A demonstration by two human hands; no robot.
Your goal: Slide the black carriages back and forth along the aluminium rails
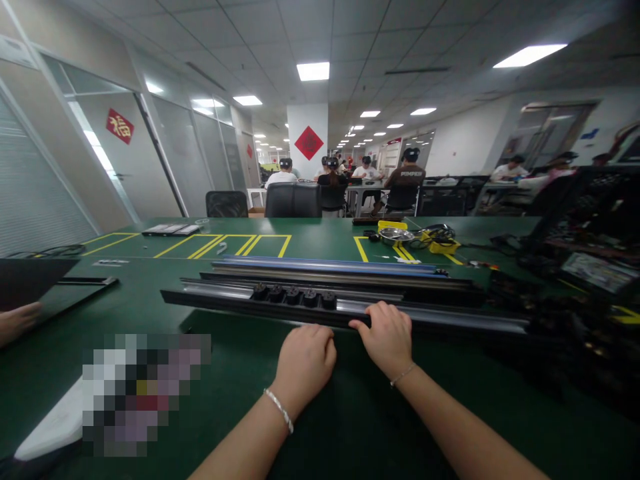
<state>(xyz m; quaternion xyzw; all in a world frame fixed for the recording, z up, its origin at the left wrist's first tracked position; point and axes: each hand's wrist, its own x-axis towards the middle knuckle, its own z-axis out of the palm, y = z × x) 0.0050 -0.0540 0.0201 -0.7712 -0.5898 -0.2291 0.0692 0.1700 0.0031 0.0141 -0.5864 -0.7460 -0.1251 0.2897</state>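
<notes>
A long black metal channel [215, 299] lies crosswise on the green table, with several round black parts [293, 295] in a row inside it. My right hand [387, 337] grips the channel's near edge, thumb in front and fingers over the rim. Just below that edge, left of my right hand, is my left hand [307, 357], its fingers curled; what they hold, if anything, is hidden. Behind the channel lie more long rails, among them one with a blue strip [330, 265].
Dark parts [555, 333] crowd the right side. Yellow trays [443, 245], a metal dish [396, 235] and cables sit at the back right. Another person's hand [19, 323] is beside a dark panel [35, 280] at the left. A partly pixelated object [55, 417] lies front left.
</notes>
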